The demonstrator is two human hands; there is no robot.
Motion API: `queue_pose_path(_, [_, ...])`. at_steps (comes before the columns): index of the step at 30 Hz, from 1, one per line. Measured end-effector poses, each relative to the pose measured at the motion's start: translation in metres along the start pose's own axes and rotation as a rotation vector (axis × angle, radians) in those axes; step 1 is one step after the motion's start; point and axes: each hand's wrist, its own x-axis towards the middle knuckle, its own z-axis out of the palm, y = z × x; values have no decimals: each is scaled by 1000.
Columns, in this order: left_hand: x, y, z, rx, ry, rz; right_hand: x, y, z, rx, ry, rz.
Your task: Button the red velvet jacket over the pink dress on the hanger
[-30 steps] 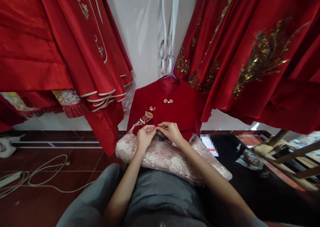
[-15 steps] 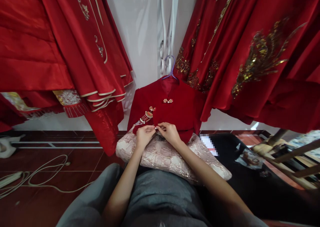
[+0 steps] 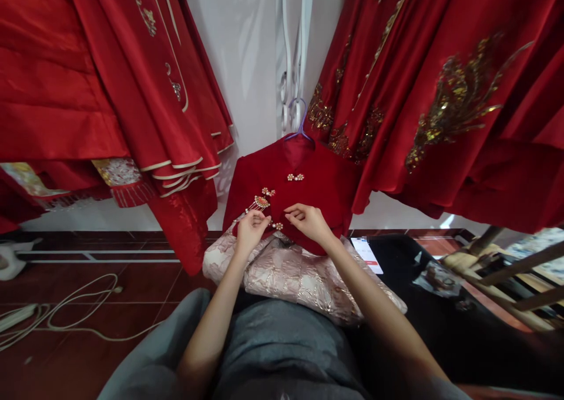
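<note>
A red velvet jacket [image 3: 321,194] lies draped in front of me on a purple hanger [image 3: 301,121]. Gold-and-pearl flower clasps sit on its front: a collar clasp [image 3: 295,177], a side clasp [image 3: 268,192] and a lower clasp [image 3: 277,226]. From the side one hangs a fan-shaped ornament [image 3: 261,202] with beaded strands. My left hand [image 3: 251,231] is over the jacket's lower left edge, beside the lower clasp, fingers loosely bent and slightly apart. My right hand [image 3: 308,221] hovers above the jacket front, fingers curled with a small gap. Neither hand visibly holds anything.
Pale pink brocade fabric [image 3: 304,276] bunches beneath the jacket, over my lap. Red embroidered garments hang at left [image 3: 145,94] and right [image 3: 409,124]. A phone [image 3: 366,255] and a plastic bag [image 3: 438,279] lie on a black surface [image 3: 440,341]. A white cable [image 3: 97,297] crosses the tiled floor.
My hands were together at the lower clasp. They have let go and drawn apart, the right one up and to the right, the left slightly up, leaving the clasp visible.
</note>
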Motion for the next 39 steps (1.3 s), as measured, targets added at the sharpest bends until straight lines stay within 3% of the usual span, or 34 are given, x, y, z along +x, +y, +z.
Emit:
queue_pose_path(9, [53, 4, 1, 47, -81, 65, 2, 0, -6, -11, -17, 48])
queue_pose_path(14, [66, 11, -4, 184, -118, 94, 4, 3, -11, -5, -12, 53])
queue_pose_path(16, [63, 17, -7, 291, -239, 94, 4, 4, -11, -7, -25, 49])
queue_pose_path(19, [51, 26, -13, 437, -605, 66, 4, 6, -9, -16, -79, 23])
queue_pose_path(21, [42, 29, -15, 531, -729, 119, 4, 6, -7, -23, -108, 10])
queue_pose_path(28, [32, 39, -16, 841, -684, 391, 3, 8, -5, -22, -184, -12])
queue_pose_path(36, [34, 40, -11, 790, -653, 547, 3, 9, -10, -11, -173, -2])
queue_pose_path(39, [37, 37, -8, 802, -553, 561, 2, 7, -13, -4, -163, 3])
